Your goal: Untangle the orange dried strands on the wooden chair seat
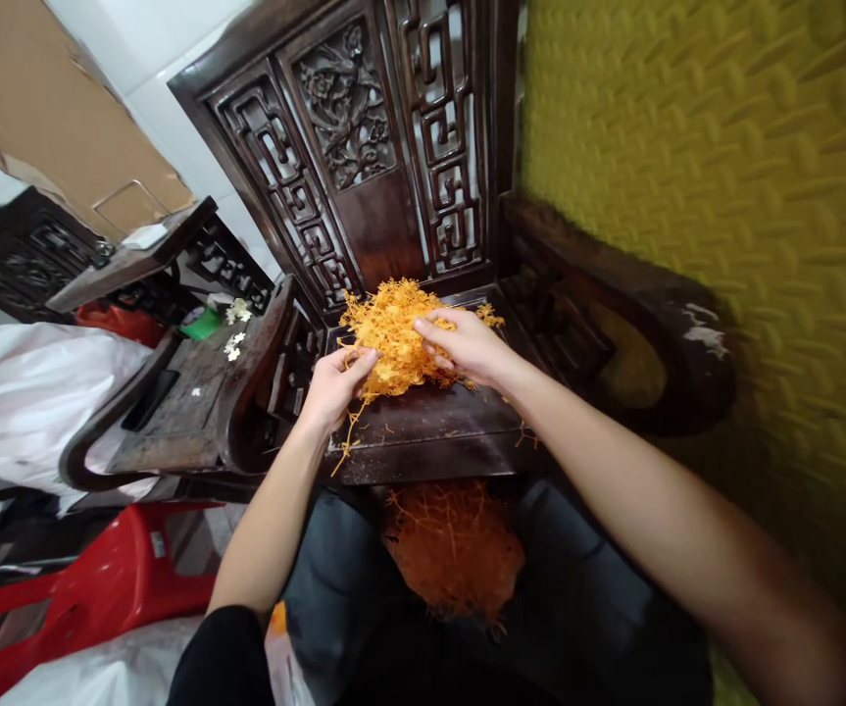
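A heap of small orange lacy pieces with thin stems (pixel 393 328) lies on the seat of a dark carved wooden chair (pixel 459 417). At the heap's left edge my left hand (pixel 334 384) is closed, thumb against fingers, on a thin orange sprig (pixel 350 436) whose stem hangs toward the seat's front edge. My right hand (pixel 467 343) reaches over the right side of the heap with thumb and fingers pinched together. What lies between those fingertips is too small to tell from the orange pieces behind.
Between my knees is a container of orange stems (pixel 456 554). To the left stand a dark wooden side table (pixel 173 431) with a phone (pixel 150 400) and pale flower-shaped pieces (pixel 233 345), a green roll (pixel 200 324), white sacks (pixel 32 392) and a red plastic chair (pixel 106 569). Yellow padding (pixel 709 147) is at right.
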`<state>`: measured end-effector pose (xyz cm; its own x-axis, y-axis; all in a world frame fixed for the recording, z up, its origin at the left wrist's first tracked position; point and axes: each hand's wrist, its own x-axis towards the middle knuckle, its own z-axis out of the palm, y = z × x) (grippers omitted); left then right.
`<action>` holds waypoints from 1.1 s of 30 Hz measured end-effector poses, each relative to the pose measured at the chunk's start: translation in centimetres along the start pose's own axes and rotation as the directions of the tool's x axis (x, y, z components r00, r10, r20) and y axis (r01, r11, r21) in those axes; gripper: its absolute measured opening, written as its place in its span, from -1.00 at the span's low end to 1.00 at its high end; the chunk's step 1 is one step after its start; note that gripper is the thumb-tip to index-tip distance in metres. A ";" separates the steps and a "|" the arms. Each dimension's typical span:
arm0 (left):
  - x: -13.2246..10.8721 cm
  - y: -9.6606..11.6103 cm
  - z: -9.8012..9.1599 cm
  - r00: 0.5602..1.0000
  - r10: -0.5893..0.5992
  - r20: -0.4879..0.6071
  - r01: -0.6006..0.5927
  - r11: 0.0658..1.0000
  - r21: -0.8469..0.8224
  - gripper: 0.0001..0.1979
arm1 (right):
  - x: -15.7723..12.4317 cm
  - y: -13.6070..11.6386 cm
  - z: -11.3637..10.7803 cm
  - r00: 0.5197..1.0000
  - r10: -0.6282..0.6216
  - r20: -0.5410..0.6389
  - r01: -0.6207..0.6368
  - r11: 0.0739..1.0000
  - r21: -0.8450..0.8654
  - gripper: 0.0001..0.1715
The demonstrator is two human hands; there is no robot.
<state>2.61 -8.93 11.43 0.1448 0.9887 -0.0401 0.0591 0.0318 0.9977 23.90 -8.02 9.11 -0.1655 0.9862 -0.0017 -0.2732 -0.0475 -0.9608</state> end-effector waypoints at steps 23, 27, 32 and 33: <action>-1.0 0.6 -2.3 0.987 -0.095 0.129 0.108 0.989 -0.099 -0.73 | 0.6 -0.2 -0.9 0.964 0.226 0.143 -0.257 0.928 0.268 -0.65; -1.1 0.9 -1.9 0.986 -0.102 0.135 0.108 0.993 -0.039 -0.72 | 0.6 -0.2 0.8 0.953 0.229 0.198 -0.265 0.947 0.179 -0.51; -1.8 1.1 -2.0 0.996 -0.028 0.081 0.031 0.999 -0.036 -0.75 | 2.8 -0.7 -2.5 0.884 0.040 -0.465 0.105 0.954 0.281 -0.63; -1.8 1.1 -2.2 0.995 -0.025 0.094 0.029 0.999 -0.041 -0.76 | 3.1 -0.8 -3.4 0.868 0.071 -0.492 0.090 0.951 0.297 -0.71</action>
<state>0.21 -10.40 12.69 0.2356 0.9693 -0.0703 0.0224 0.0669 0.9975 26.83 -4.41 8.92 0.3034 0.9303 -0.2062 -0.5558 -0.0031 -0.8313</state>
